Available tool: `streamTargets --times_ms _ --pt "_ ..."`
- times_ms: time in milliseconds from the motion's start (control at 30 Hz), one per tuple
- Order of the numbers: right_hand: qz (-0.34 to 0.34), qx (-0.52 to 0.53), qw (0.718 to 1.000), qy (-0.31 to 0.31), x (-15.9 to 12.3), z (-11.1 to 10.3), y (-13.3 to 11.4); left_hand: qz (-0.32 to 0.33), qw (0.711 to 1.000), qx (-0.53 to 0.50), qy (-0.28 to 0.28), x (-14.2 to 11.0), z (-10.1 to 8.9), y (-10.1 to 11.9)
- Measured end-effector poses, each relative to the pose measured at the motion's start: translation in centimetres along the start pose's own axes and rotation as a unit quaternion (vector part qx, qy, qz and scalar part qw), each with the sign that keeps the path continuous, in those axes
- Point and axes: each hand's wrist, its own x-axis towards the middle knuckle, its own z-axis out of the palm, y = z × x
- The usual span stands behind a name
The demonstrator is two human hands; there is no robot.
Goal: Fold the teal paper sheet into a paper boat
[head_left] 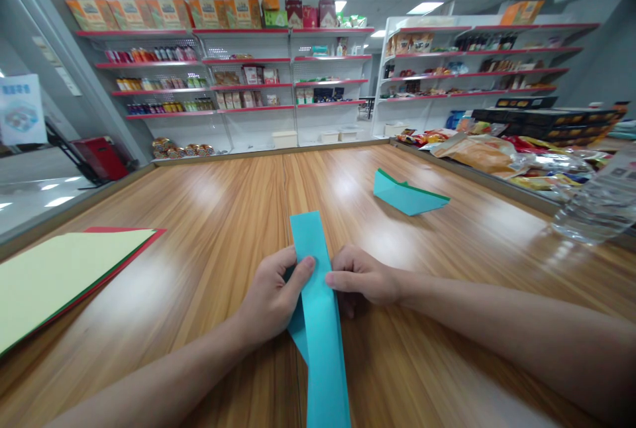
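A long folded strip of blue paper (322,342) runs from the bottom edge up between my hands, just above the wooden table. Its left edge is pinched by my left hand (278,292), thumb on top and fingers underneath. My right hand (365,277) grips the right edge between its thumb and curled fingers. A blue flap of the same paper sticks out below my left hand. Farther off to the right sits a folded paper boat (410,195), blue with a green rim, apart from both hands.
Sheets of coloured paper (74,272), pale yellow on top, lie at the left. A clear plastic bottle (599,206) stands at the right, near packaged snacks (497,150). Stocked shelves (243,87) line the wall beyond the wooden table (223,199).
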Motion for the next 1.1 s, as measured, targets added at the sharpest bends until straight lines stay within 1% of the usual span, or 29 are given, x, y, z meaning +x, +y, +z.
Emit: streamTargets --times_ms 100,233,433,533,600,800,967,1100 --pt "-0.003 -0.006 1.0 -0.002 -0.04 0.05 0.06 0.007 1.0 0.003 -0.004 -0.04 -0.05 -0.06" --pt "-0.013 -0.015 1.0 0.021 -0.02 0.28 -0.23 0.022 1.0 0.016 0.007 -0.04 -0.02 -0.11" --pt "-0.016 -0.079 0.997 0.012 -0.08 0.47 -0.92 0.013 1.0 0.02 0.02 -0.08 0.21 0.2" --pt "-0.027 -0.064 0.997 0.033 -0.1 0.47 -0.71 0.023 0.999 0.03 0.025 -0.1 0.24 0.46" --pt "-0.03 -0.049 0.998 0.036 -0.07 0.45 -0.49 0.028 0.998 0.038 0.031 -0.1 0.2 0.55" --pt "-0.012 -0.05 0.999 -0.007 0.05 0.48 -0.57 0.053 0.995 0.064 0.06 -0.06 0.06 0.29" --pt "-0.021 -0.074 0.997 -0.017 -0.09 0.48 -0.9 0.054 0.995 0.071 0.053 -0.19 0.09 0.27" --pt "-0.022 -0.061 0.997 -0.029 -0.17 0.42 -0.74 0.07 0.992 0.08 0.067 -0.21 0.13 0.19"
